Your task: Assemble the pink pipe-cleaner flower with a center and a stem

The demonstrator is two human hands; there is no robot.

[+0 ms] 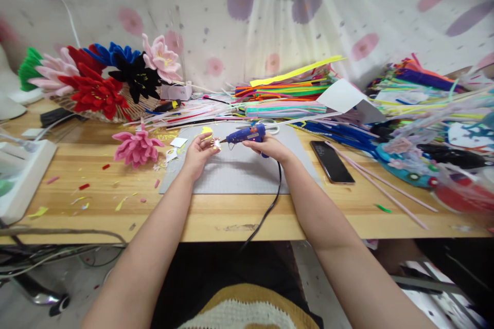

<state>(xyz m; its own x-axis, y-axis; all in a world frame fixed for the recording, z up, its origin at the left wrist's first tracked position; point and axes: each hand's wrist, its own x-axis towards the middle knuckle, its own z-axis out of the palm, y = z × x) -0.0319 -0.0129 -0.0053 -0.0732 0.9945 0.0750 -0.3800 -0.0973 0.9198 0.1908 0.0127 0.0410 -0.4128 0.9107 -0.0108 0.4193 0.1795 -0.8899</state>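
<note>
My right hand (268, 147) is wrapped round a blue hot glue gun (247, 134), its nozzle pointing left and its black cord (277, 190) hanging over the table edge. Between the fingertips of my left hand (199, 153) is a small white and yellow flower piece (216, 143). The nozzle tip is right by this piece; whether they touch I cannot tell. Both hands are above a grey mat (231, 175). White paper scraps (178, 142) and yellow bits lie left of my left hand. Scissors (272, 127) lie partly hidden behind the glue gun.
A pink fuzzy flower (138, 150) stands left of the mat. Behind it, a woven basket (77, 107) holds several colourful flowers. Bundles of pipe cleaners (285, 109) line the back. A phone (332, 162) lies right of the mat, a power strip (29, 177) far left.
</note>
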